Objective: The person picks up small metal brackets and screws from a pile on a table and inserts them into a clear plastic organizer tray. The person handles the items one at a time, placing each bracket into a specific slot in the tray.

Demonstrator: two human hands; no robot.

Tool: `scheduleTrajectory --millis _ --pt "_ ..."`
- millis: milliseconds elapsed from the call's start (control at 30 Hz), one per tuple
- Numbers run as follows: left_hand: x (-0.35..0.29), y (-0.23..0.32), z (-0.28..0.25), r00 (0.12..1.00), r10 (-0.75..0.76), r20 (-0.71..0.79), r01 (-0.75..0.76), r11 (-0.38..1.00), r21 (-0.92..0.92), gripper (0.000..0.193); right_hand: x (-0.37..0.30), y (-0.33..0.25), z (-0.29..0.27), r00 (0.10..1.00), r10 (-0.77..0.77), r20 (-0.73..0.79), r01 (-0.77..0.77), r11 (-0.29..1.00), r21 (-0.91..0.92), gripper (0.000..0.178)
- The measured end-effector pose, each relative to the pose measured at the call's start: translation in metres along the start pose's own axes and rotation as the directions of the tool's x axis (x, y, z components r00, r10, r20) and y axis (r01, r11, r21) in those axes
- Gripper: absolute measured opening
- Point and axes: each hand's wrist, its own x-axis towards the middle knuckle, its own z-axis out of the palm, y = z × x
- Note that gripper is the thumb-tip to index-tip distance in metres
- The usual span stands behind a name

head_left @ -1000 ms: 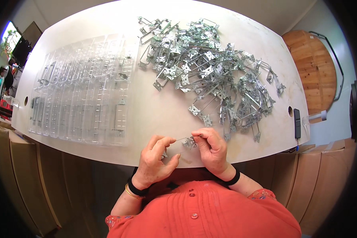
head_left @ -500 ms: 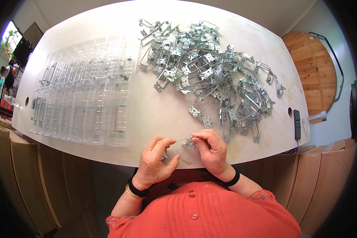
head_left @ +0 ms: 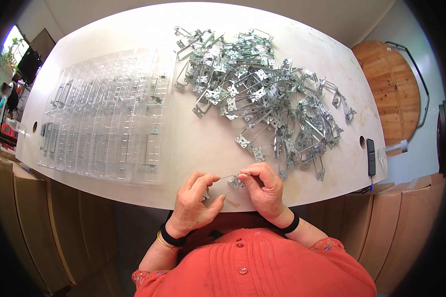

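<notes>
Metal bracket, small, lay pinched between left hand and right hand, both grips clenched on it, at the table's near edge, bracket heap beyond.

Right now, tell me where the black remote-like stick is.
In the head view the black stick lies near the table's right edge, beside a round hole, right of the pile of metal brackets and the right hand.

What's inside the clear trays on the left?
A few metal brackets sit in the clear trays; most slots look empty. Glare and stacked plastic hide whether the far-left slots hold more.
</notes>
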Motion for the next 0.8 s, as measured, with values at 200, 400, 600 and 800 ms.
scheduleTrajectory --millis 200,400,600,800 --pt "-0.0007 -0.0002 -0.0001 1.0 -0.02 0.014 0.02 1.0 -0.004 0.047 -0.0005 -0.0031 -0.0009 0.999 0.051 0.009 -0.051 0.999 -0.009 0.01" --pt "-0.0013 0.0002 -0.0002 0.999 -0.029 0.014 0.029 1.0 -0.005 0.047 0.002 -0.0029 -0.0012 1.0 0.008 0.015 -0.008 1.0 -0.03 0.012" --pt "-0.0013 -0.0004 0.0005 1.0 -0.023 0.012 0.024 1.0 -0.017 0.047 -0.002 0.0015 0.0 1.0 0.012 0.001 -0.012 1.0 0.003 0.012" --pt "-0.0009 0.0012 -0.0002 1.0 -0.023 0.01 0.024 1.0 -0.013 0.047 0.0015 0.0 0.0003 1.0 -0.022 0.007 0.022 0.999 -0.04 0.013"
